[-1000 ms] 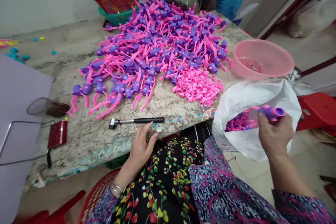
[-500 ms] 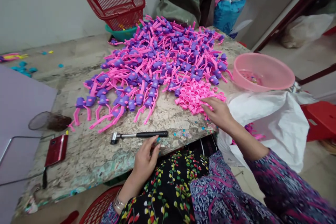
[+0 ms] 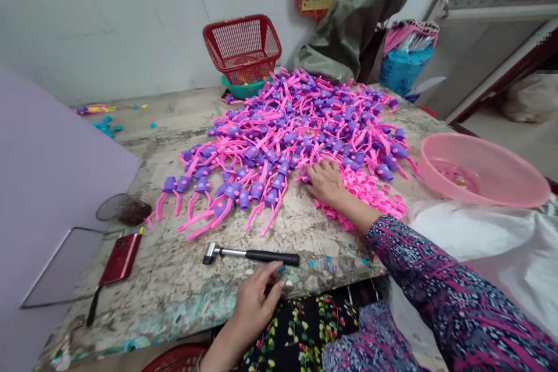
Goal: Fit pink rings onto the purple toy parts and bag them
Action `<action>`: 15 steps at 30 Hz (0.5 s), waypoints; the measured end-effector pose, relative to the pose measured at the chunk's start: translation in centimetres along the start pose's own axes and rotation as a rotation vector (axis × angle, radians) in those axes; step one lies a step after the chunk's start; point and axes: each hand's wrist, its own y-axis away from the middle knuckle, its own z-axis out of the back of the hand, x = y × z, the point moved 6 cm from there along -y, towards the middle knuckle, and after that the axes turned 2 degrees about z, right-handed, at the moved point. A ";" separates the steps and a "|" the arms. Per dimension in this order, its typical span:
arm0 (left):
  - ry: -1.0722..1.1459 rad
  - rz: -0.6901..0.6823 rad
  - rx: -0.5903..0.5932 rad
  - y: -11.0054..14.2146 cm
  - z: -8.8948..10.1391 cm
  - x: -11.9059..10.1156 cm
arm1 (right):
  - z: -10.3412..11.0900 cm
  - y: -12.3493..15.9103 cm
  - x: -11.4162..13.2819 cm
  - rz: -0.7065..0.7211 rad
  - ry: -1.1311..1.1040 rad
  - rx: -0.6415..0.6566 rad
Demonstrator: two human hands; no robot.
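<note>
Near the table's front edge lies my left hand [image 3: 258,296], empty, its fingers loosely curved and the thumb apart. Just beyond its fingertips is a hammer [image 3: 253,253] with a black handle and metal head. My right hand [image 3: 326,183] reaches over the near edge of a heap of purple and pink plastic toy parts [image 3: 283,122], purple cup-shaped bodies with pink limbs. Its fingers are apart and bent downward; no held part shows, and the fingertips are partly hidden. Under and right of that wrist spreads a pile of small pink rings [image 3: 370,192].
A pink basin [image 3: 483,171] stands at the right, above a white sack [image 3: 475,226]. At the back is a red basket [image 3: 244,49] on a green bowl [image 3: 244,90]. A red phone [image 3: 121,258] and a tipped glass [image 3: 126,209] lie at the left.
My right hand has moved left and forward, from the pink rings to the edge of the toy-part heap. My left hand stays by the hammer. The view has tilted up and turned left.
</note>
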 end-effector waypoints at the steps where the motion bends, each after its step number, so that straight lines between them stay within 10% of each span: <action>1: -0.003 0.007 0.000 -0.1 -0.1 0.1 | -0.1 -0.1 0.1 0.003 -0.008 -0.010; 15: 0.027 0.051 -0.069 0.0 -0.4 0.6 | 6.2 0.3 3.0 -0.118 -0.531 -0.233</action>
